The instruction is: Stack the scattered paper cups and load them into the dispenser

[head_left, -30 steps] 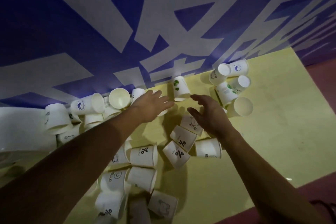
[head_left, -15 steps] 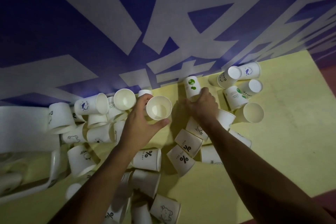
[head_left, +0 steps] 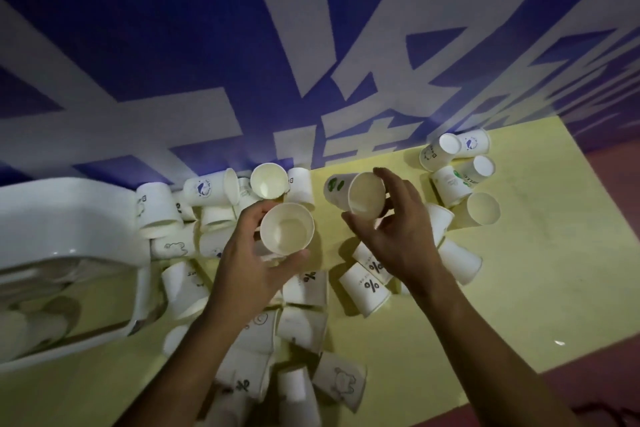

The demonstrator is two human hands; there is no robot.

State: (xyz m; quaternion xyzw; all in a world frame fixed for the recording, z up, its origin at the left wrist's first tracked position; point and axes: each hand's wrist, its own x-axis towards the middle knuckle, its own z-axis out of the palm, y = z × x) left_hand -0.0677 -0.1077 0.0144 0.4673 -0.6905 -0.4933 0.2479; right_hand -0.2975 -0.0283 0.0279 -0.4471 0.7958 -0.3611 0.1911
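Ok, left hand (head_left: 249, 260): fingers clamped round a plain white cup (head_left: 286, 229), mouth facing the camera. Right hand (head_left: 403, 239): fingers wrapped on a green-printed cup (head_left: 358, 196) just beside it. Both are over the yellow surface (head_left: 536, 270), near its far edge. A loose "%" cup (head_left: 367, 286) lies beneath. Other print is too small to read. A white plastic unit (head_left: 69, 218) sits at the left edge.
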